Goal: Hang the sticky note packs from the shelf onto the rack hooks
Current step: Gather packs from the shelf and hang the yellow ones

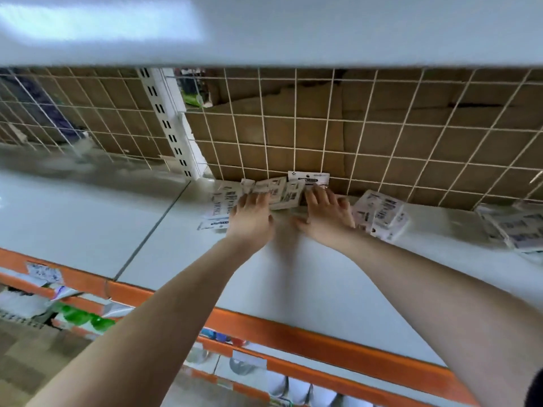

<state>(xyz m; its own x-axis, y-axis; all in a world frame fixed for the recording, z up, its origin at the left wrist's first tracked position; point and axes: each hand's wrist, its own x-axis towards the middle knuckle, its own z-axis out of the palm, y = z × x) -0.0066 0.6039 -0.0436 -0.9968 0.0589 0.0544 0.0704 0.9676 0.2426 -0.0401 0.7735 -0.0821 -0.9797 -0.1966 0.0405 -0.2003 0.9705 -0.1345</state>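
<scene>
White shelf (308,274), wire grid behind. Left hand (249,220) and right hand (329,214) rest, fingers spread, on sticky note packs (276,192) at centre frame; grasp cannot be told. No hooks visible; judged: nothing hung yet.

Store shelving bay, seen from above

A white wire grid (323,136) backs onto brown cardboard (367,107); a slotted white upright (169,124) divides it, under a pale overhead shelf panel (264,27).

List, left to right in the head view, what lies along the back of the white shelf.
White slotted upright → left hand on a fan of packs → right hand → second pile of packs → third pile.
</scene>
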